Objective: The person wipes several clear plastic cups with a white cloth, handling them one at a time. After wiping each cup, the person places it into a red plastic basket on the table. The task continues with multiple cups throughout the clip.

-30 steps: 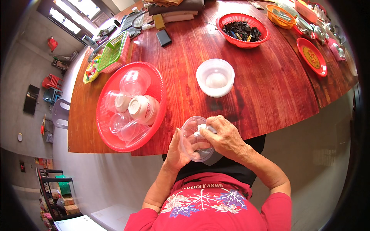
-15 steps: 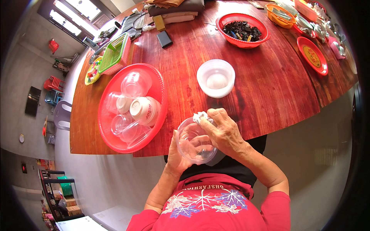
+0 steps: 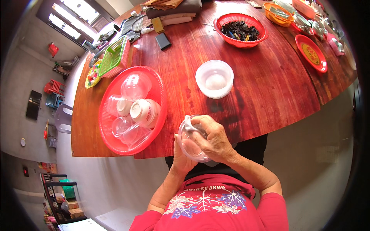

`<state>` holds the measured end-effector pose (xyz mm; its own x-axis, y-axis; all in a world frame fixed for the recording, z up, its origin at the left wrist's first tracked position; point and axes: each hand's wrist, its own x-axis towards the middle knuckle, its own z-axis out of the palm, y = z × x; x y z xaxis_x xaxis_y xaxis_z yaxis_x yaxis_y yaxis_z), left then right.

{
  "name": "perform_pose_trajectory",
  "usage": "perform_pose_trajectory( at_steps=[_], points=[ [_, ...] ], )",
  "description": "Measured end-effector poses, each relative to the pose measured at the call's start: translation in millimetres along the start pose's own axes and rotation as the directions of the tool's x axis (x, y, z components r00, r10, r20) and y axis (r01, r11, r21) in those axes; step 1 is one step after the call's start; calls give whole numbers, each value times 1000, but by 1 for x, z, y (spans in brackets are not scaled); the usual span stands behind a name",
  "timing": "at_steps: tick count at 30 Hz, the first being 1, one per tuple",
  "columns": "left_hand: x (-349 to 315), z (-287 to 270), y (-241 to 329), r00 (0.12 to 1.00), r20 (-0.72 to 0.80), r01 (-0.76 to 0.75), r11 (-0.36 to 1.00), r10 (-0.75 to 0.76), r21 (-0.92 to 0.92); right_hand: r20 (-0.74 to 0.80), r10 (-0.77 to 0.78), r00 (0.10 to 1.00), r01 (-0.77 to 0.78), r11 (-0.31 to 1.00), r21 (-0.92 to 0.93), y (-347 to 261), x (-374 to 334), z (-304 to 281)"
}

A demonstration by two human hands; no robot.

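Observation:
At the near table edge, my left hand [image 3: 180,157] grips a clear plastic bowl [image 3: 189,148] from below and the side. My right hand [image 3: 216,139] reaches over its rim, closed on a white cloth [image 3: 188,122] that presses against the inside wall; part of the cloth is hidden by the fingers. Just beyond my hands stands a stack of whitish translucent bowls [image 3: 214,93]. To the left lies a large round red basket [image 3: 158,133] holding several clear bowls [image 3: 133,87] and white cups [image 3: 141,111].
A red basket of dark small pieces [image 3: 242,32] stands at the far side. A red plate [image 3: 320,61] and an orange basket [image 3: 284,22] are at the right. Back left are a green-and-pink basket [image 3: 122,54], a dark box-shaped object [image 3: 163,41] and folded cloths [image 3: 177,14].
My right hand has moved left and down into the bowl, taking the cloth from the right part of the rim to the left part. The bowl has tilted in my left hand.

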<state>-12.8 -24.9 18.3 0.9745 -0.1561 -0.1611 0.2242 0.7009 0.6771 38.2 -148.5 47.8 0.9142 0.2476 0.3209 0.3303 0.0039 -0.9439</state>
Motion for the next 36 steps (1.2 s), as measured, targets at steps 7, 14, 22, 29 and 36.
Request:
perform_pose_trajectory(
  at_steps=[7,14,22,29,36],
  points=[
    [-2,-12,5,987,146,99,980,-74,-173,634,-177,752,152,984,95,-14,-1,-23],
    [1,4,9,991,-60,109,987,-116,-116,337,-276,900,386,862,-327,-17,0,-34],
    [-8,-6,-7,989,-88,109,987,-120,-122,290,-15,957,161,859,-486,-5,-5,5],
    [0,-5,6,996,54,67,998,-67,2,703,-173,690,234,972,10,-3,0,-26],
    [0,2,15,984,-60,156,976,-167,-151,470,-414,780,545,818,-183,-16,9,-49]
  ],
)
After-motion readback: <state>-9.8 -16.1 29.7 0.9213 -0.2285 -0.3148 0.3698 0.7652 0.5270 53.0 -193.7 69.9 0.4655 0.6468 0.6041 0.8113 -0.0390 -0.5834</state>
